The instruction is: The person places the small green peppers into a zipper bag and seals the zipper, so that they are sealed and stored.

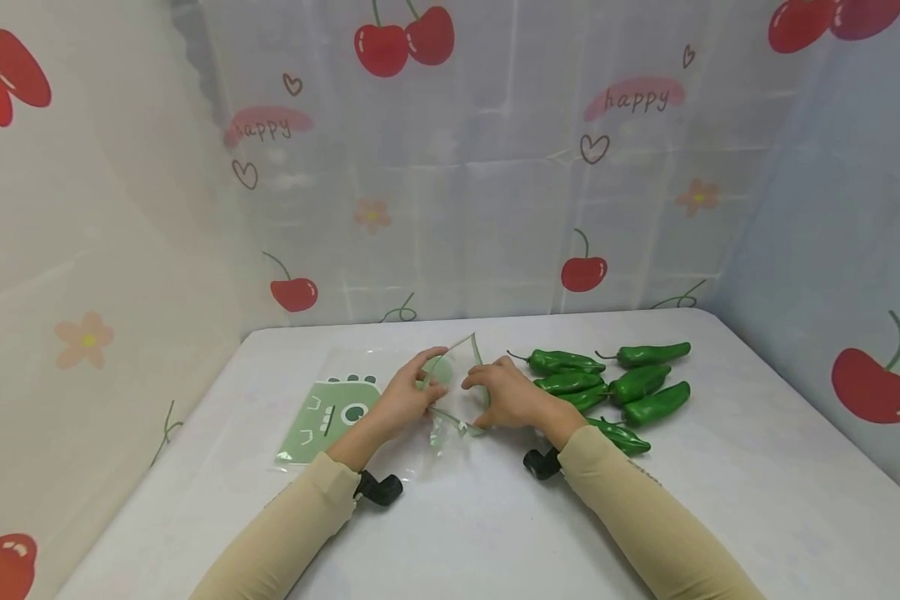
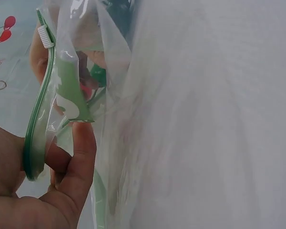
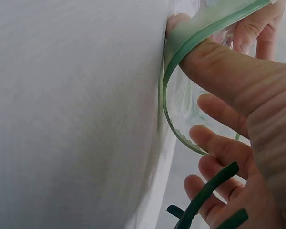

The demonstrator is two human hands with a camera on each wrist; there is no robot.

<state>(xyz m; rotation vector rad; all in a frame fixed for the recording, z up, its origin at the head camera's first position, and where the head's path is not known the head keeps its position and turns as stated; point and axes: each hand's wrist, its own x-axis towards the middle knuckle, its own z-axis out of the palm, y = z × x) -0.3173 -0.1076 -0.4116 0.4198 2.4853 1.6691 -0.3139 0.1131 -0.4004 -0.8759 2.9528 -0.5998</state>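
A clear zip bag (image 1: 478, 348) with a green seal strip is stretched wide at its mouth between the two hands. My left hand (image 1: 403, 398) grips the left side of the mouth, its thumb and fingers around the strip. On the right side, my right hand (image 1: 512, 397) holds the rim with bent fingers; in the right wrist view its thumb lies behind the green strip (image 3: 183, 47). A white slider (image 2: 45, 36) sits on the strip in the left wrist view. To the left, the bag's green monster print (image 1: 330, 421) lies flat on the table.
Several green peppers (image 1: 656, 404) lie in a group right of the right hand, some partly hidden by it. Pepper stems (image 3: 205, 198) show below that hand in the right wrist view. A white cloth covers the table (image 1: 465, 542); cherry-printed curtains (image 1: 450, 167) enclose it.
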